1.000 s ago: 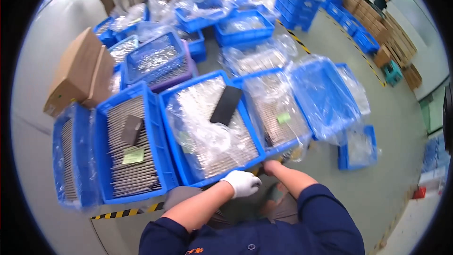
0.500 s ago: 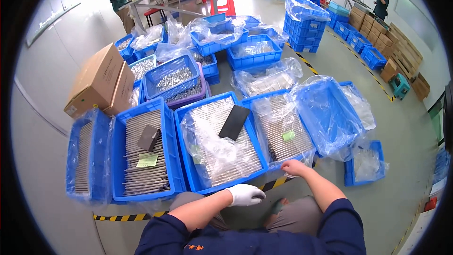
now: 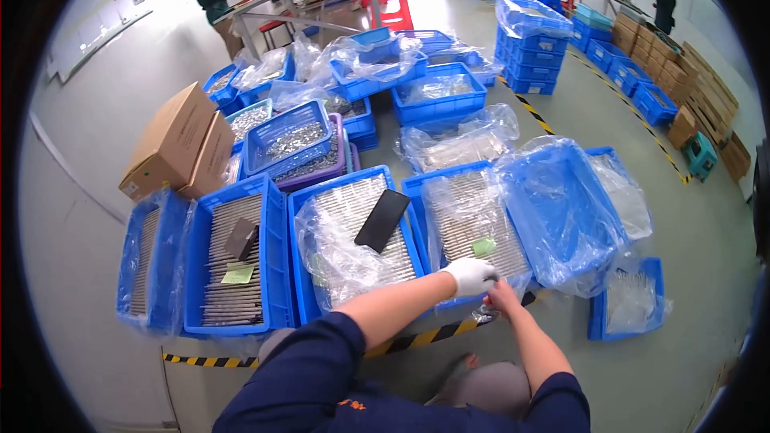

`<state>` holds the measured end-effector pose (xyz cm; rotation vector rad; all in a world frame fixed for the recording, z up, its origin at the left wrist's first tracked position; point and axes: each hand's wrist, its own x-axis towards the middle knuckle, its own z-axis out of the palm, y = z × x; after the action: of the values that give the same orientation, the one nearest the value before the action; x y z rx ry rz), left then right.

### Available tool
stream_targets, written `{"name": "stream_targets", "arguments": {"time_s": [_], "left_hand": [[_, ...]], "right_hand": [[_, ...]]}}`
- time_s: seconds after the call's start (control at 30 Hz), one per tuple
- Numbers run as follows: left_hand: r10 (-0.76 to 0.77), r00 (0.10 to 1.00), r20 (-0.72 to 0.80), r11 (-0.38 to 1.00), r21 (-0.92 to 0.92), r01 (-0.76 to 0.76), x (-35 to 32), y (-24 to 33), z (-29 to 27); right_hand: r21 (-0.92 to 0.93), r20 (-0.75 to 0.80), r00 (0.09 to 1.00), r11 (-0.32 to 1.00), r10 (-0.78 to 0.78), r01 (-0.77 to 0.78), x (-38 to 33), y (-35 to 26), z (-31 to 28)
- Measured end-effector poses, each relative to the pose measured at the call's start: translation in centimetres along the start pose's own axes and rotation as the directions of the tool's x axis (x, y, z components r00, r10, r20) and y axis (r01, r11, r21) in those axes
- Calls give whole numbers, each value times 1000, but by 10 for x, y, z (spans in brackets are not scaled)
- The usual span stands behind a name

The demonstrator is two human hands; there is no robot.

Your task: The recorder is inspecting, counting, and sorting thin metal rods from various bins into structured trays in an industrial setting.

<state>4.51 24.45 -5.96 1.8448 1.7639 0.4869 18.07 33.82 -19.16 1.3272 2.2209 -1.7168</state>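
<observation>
A green label (image 3: 483, 246) lies in the blue crate (image 3: 469, 228); gloved left hand (image 3: 471, 276) and bare right hand (image 3: 504, 298) pinch its plastic liner (image 3: 513, 285) below

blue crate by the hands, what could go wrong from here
1. The left hand in a white glove and the bare right hand meet at the near edge of the blue crate, where loose plastic liner hangs over; a tug might shift the rows of thin metal parts.
2. The bare right hand could get scraped by those part ends.
3. The black flat piece lies loose on the neighbouring crate's liner and may slide if bumped.
</observation>
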Motion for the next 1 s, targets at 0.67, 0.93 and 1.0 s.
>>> {"name": "stream_targets", "arguments": {"time_s": [0.67,0.93,1.0], "left_hand": [[-61,998,-24,929,365,65,52,-16,47],[-758,606,242,611,587,530,18,-79,30],[-715,612,337,637,675,373,11,-87,31]], "right_hand": [[258,-202,979,966,37,16,-2,18,-11],[179,-504,863,981,24,77,6,18,-48],[192,-613,786,980,87,41,6,37,-70]]}}
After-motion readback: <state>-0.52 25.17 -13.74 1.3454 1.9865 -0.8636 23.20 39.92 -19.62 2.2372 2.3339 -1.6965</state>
